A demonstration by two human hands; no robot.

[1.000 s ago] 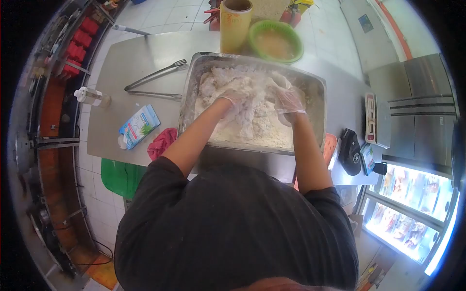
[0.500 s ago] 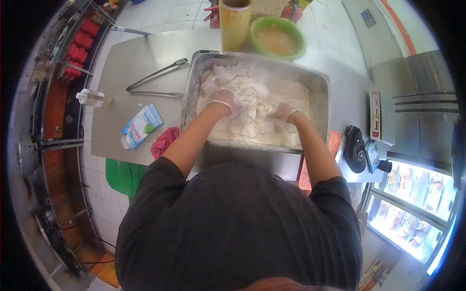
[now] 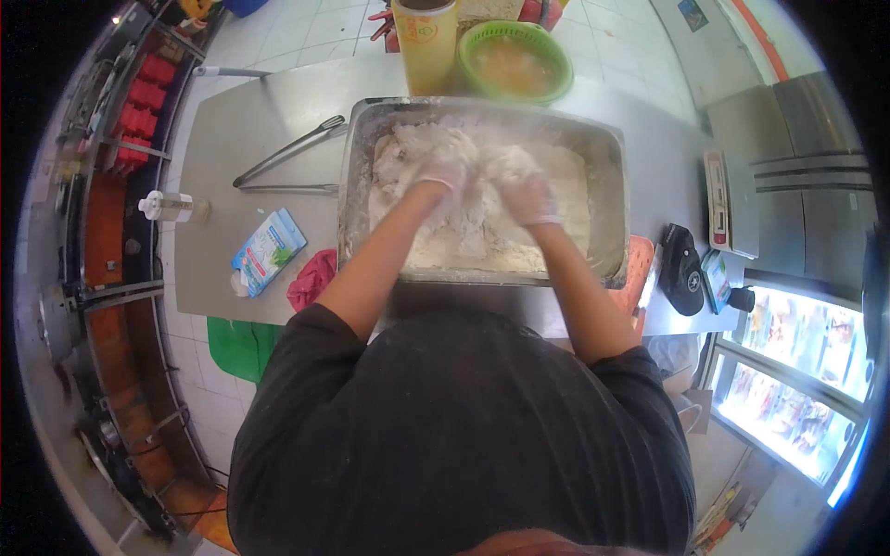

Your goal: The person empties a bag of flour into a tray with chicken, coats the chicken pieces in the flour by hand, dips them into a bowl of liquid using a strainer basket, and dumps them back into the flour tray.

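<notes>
A deep metal tray (image 3: 607, 208) of white flour (image 3: 565, 190) stands on the steel table, with lumpy flour-coated pieces (image 3: 399, 153) along its left and middle. My left hand (image 3: 443, 172), in a clear plastic glove, is over the left middle of the tray, its fingers against a floury mass. To its right, my right hand (image 3: 530, 198), gloved likewise, has a flour-coated lump (image 3: 510, 165) at its fingertips. Motion blur and flour smear the fingers of both hands, so their grip does not show. Whitish haze hangs over the tray's far side.
Behind the tray stand a tall yellow container (image 3: 426, 51) and a green basket (image 3: 515, 63) with murky contents. Tongs (image 3: 287, 153), a blue-white packet (image 3: 269, 250) and a red cloth (image 3: 313, 278) lie left. A black cap (image 3: 682, 271) and a scale (image 3: 718, 204) are right.
Both hands have moved towards the far side of the tray and closer together. Floury lumps now show at their fingers, and more haze is in the air. The view has shifted slightly.
</notes>
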